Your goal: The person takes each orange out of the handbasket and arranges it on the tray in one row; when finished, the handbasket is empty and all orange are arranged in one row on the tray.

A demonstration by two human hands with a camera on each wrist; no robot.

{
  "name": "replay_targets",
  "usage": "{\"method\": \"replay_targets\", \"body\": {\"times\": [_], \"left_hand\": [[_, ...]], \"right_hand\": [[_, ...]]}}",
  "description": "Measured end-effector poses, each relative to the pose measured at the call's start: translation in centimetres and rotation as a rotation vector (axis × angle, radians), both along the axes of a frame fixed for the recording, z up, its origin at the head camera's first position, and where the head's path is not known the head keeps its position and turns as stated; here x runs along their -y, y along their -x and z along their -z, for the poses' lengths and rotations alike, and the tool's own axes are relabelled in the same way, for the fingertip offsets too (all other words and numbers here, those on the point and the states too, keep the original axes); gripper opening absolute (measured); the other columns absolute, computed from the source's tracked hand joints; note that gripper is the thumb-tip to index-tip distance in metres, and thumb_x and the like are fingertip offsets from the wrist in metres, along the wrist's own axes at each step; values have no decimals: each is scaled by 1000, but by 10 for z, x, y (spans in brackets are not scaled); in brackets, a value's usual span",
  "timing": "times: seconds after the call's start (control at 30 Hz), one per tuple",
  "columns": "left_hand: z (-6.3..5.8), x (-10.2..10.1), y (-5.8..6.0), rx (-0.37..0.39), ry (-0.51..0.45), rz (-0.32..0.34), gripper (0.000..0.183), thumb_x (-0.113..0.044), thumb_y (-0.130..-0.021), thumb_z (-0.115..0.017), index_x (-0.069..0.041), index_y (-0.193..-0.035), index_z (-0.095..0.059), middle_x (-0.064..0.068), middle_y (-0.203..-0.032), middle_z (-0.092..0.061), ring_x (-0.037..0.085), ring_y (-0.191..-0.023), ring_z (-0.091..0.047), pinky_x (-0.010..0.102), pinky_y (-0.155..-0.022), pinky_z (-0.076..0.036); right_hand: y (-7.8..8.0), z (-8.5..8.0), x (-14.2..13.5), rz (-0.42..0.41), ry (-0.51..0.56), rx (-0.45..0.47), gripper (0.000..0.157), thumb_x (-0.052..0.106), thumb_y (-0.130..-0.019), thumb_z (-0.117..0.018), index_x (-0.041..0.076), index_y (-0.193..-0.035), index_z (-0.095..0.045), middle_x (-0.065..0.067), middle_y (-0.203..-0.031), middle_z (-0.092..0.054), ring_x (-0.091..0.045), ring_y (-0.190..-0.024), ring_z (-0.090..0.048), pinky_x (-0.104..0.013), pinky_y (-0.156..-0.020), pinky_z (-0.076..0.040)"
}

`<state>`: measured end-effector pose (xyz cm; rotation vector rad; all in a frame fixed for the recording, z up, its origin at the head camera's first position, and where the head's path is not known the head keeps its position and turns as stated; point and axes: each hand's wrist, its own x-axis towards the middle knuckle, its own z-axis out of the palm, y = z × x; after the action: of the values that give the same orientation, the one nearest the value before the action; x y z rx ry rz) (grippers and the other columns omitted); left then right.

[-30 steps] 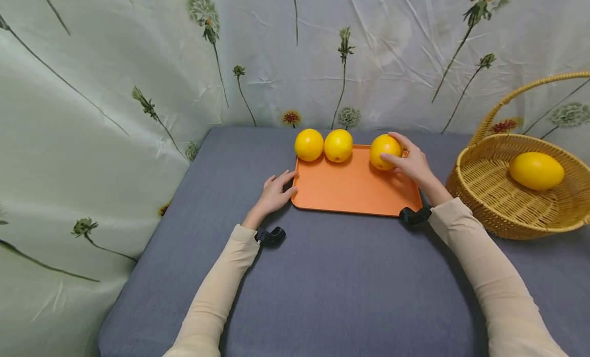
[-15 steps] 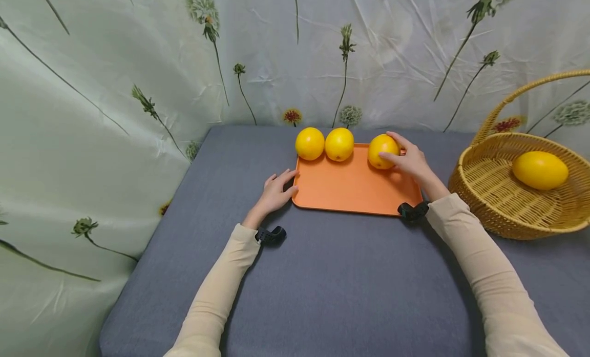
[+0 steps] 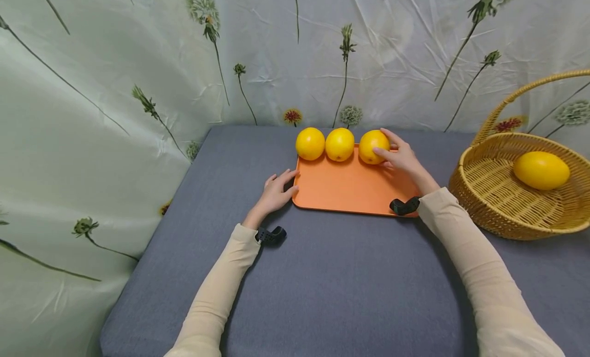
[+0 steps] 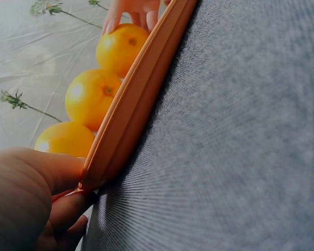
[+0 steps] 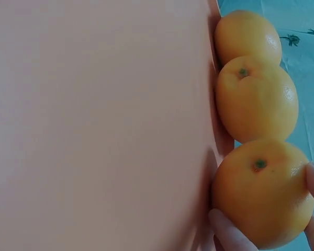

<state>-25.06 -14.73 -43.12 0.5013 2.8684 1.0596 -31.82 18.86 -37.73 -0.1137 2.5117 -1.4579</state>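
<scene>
My right hand (image 3: 402,156) holds an orange (image 3: 374,147) at the back right of the orange tray (image 3: 355,188), thumb on its near side and fingers behind it. In the right wrist view, the held orange (image 5: 261,193) shows its green stem end, with fingertips on both sides. Two more oranges line the tray's back edge: a middle orange (image 3: 339,145) and a left orange (image 3: 310,144), close together. A small gap separates the held orange from the middle one in the head view. My left hand (image 3: 275,192) touches the tray's left edge with thumb and fingers spread.
A wicker basket (image 3: 488,213) with a tall handle stands right of the tray, beside my right forearm. Inside lies an oval yellow fruit (image 3: 541,170). A grey cloth surface (image 3: 350,280) lies beneath everything, and a flower-printed curtain (image 3: 276,49) hangs behind and at the left.
My right hand has moved left with the orange along the tray's back, narrowing the gap to the middle orange. The left hand stays at the tray's left edge.
</scene>
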Motion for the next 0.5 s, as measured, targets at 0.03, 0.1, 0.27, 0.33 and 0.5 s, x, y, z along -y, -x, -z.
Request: {"method": "replay_targets", "body": {"times": [0.03, 0.1, 0.27, 0.33, 0.5], "left_hand": [[0, 0, 0, 3, 0, 0, 51, -20, -94, -52, -6, -141, -41, 12, -146, -44, 27, -143, -31, 51, -118, -10], [0, -1, 0, 7, 4, 2, 51, -20, -94, -52, -6, -142, -41, 12, -146, -44, 27, -143, -30, 51, -118, -10], [2, -1, 1, 0, 3, 4, 51, -20, -94, -52, -6, -142, -41, 12, -146, -44, 27, -143, -31, 51, -118, -11], [1, 0, 2, -8, -1, 2, 51, -20, -94, -53, -6, -141, -42, 12, -146, -45, 27, -142, -31, 51, -118, -11], [1, 1, 1, -11, 3, 4, 51, -20, -93, -53, -5, -141, -42, 13, -146, -45, 28, -142, -31, 52, -117, -11]], "right_hand": [[1, 1, 1, -2, 13, 5, 73, 39, -92, -54, 29, -152, -13, -27, -151, -23, -40, -134, -38, -37, -92, -52], [2, 1, 3, -20, 29, 7, 73, 38, -93, -53, 27, -152, -11, -27, -151, -21, -41, -135, -35, -41, -97, -50], [4, 1, 8, -41, 23, -3, 72, 36, -94, -50, 26, -152, -8, -26, -153, -19, -40, -137, -32, -48, -102, -44], [6, 1, 9, -31, 39, 15, 72, 36, -94, -51, 28, -152, -9, -24, -153, -19, -38, -137, -33, -49, -103, -43], [10, 2, 9, -17, 54, 57, 73, 37, -93, -52, 31, -152, -9, -23, -153, -20, -37, -136, -36, -45, -103, -44]]}}
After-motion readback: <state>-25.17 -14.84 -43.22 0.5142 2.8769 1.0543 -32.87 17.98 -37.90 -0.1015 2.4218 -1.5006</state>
